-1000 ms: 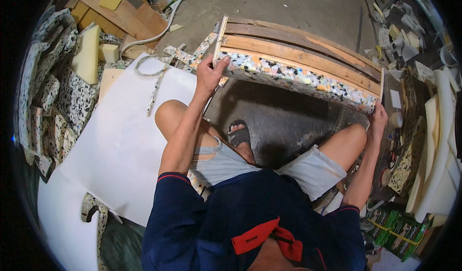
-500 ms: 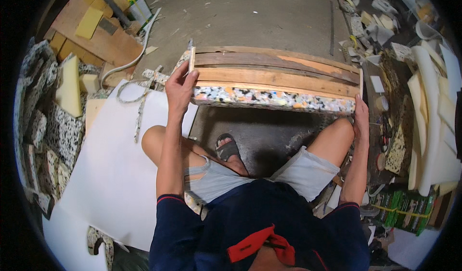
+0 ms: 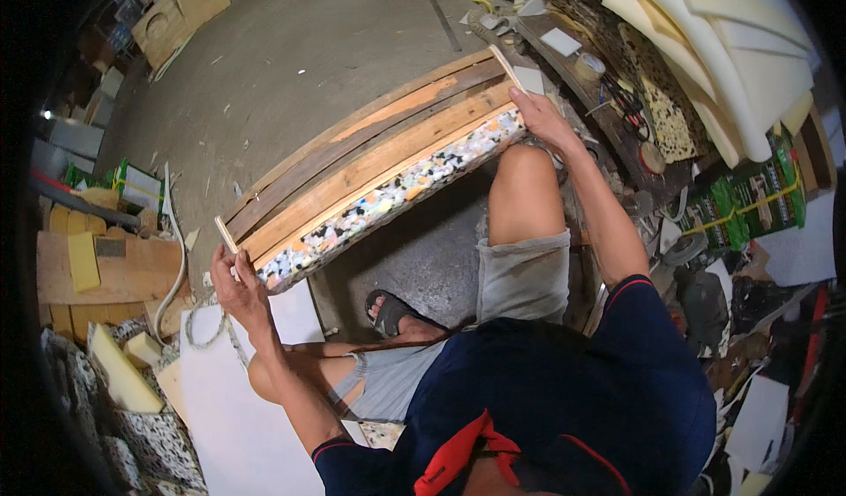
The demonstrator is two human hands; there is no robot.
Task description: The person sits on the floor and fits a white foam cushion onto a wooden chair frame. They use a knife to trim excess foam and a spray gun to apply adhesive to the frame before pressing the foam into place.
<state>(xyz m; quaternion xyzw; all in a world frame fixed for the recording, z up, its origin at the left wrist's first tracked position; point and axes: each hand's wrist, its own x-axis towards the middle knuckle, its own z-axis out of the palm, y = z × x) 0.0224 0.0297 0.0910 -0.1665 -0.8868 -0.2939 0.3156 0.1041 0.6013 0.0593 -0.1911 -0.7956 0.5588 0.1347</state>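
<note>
Across my knees, above the concrete floor [image 3: 335, 47], stands the long wooden frame [image 3: 370, 157] with its speckled foam edge [image 3: 397, 198] facing me. I keep it level, gripping both ends evenly: left hand [image 3: 236, 286] closed on the near-left corner, right hand [image 3: 539, 119] clasping the far end.
</note>
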